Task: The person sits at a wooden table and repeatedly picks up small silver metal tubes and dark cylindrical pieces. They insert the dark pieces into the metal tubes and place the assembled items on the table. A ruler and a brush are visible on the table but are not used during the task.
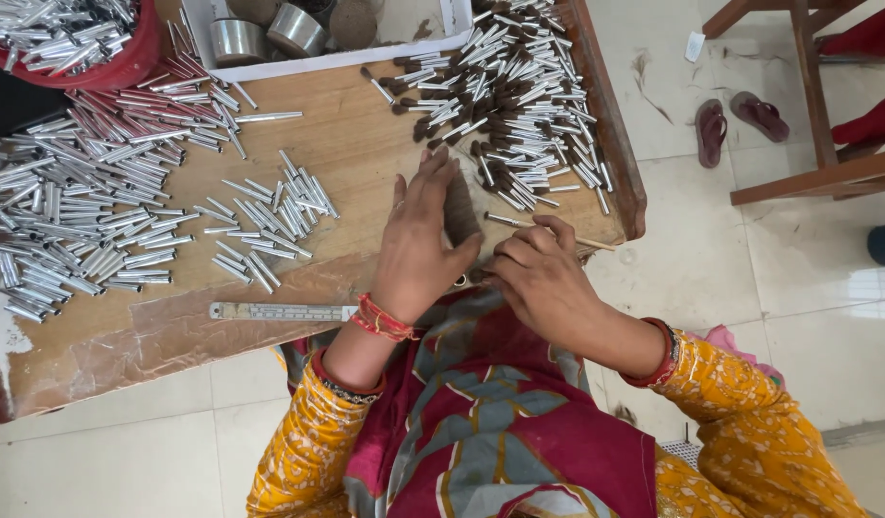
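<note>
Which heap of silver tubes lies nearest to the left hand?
The small loose heap in the table's middle, just left of the left hand. The large heap lies farther left.

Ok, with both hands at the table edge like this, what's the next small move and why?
Probably slide the thin stick pinched in the right hand toward the dark tuft under the left hand. The two almost meet, and finished brush tips lie piled just beyond.

white open carton, table's far edge
</note>
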